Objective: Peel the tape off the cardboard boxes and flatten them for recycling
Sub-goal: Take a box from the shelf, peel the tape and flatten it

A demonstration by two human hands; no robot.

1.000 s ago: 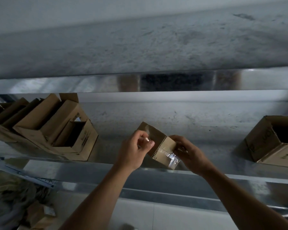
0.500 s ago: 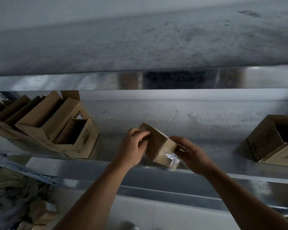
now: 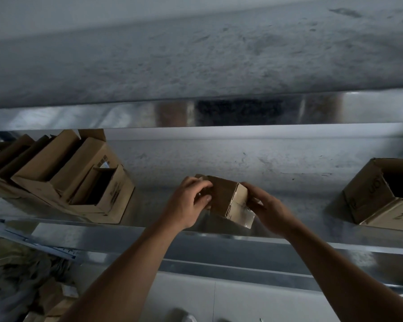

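Left hand (image 3: 189,203) is curling round one end of the small box (image 3: 223,196), and right hand (image 3: 268,210) is pinching the taped end. The box is hovering at the shelf (image 3: 149,205) front, looking light and crushable, so grip the edges. The clear tape (image 3: 244,213) is gleaming, likely slick. Opened boxes (image 3: 98,189) are waiting beyond.

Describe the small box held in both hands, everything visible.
The small box is plain brown corrugated cardboard, closed, tilted with one corner towards the camera. Clear glossy tape crosses its lighter right face and wrinkles at the lower corner. The left hand grips its left end, fingers curled over the top edge; the right hand holds the right face. It is over the metal shelf, near the front edge; contact cannot be told.
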